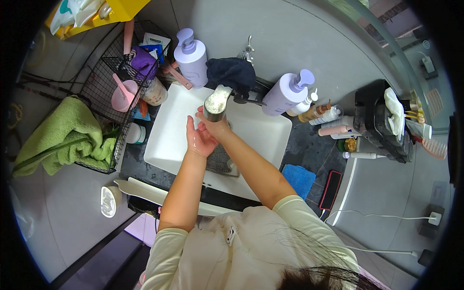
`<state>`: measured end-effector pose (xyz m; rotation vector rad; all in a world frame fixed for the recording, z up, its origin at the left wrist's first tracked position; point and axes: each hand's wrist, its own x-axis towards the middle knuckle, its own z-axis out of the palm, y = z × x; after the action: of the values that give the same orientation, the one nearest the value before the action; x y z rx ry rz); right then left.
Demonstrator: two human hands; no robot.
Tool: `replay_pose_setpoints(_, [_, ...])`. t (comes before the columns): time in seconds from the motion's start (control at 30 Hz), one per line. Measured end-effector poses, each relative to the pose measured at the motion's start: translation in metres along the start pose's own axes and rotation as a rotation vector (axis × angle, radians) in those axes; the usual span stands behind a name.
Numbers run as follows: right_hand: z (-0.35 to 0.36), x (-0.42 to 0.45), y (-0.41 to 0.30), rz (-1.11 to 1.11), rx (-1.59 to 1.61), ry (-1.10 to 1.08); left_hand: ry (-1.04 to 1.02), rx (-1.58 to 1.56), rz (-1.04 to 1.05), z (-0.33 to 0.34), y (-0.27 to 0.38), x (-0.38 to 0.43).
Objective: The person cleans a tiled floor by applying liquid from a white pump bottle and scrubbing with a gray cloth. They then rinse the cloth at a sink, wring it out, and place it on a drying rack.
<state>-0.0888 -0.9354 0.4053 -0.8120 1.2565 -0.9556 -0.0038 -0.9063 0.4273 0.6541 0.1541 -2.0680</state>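
Over the white washbasin [168, 119], my left hand [201, 139] is wet, palm up, with its fingers apart and nothing in it. My right hand [216, 127] lies beside it, under the metal faucet spout [216, 103], which hides part of it. Whether the right hand holds anything does not show. Their fingertips are close together, possibly touching. A dark cloth [231, 74] hangs over the back of the faucet. Grey cloth [219, 159] lies in the basin below my wrists.
Lilac pump bottles [192, 65] [286, 94] flank the faucet. At left stands a black wire basket [105, 76] with a green towel [72, 134]. A blue cloth [299, 179], a phone [330, 190] on a cable and several smaller bottles are at right.
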Motion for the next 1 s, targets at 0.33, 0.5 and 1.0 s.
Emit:
replay_pose_setpoints(0.33, [-0.02,-0.048,-0.012,0.165,0.8,-0.214,0.026,0.148,-0.033,-0.044,0.012,0.025])
replay_pose_setpoints(0.5, [-0.025,-0.044,-0.006,0.048,0.84,-0.308,0.112,0.494,0.076,-0.04,-0.001,0.029])
replay_pose_setpoints(1.0, [0.003,0.019,-0.012,-0.198,-0.04,-0.207,-0.213,0.095,-0.03,0.015,0.012,0.004])
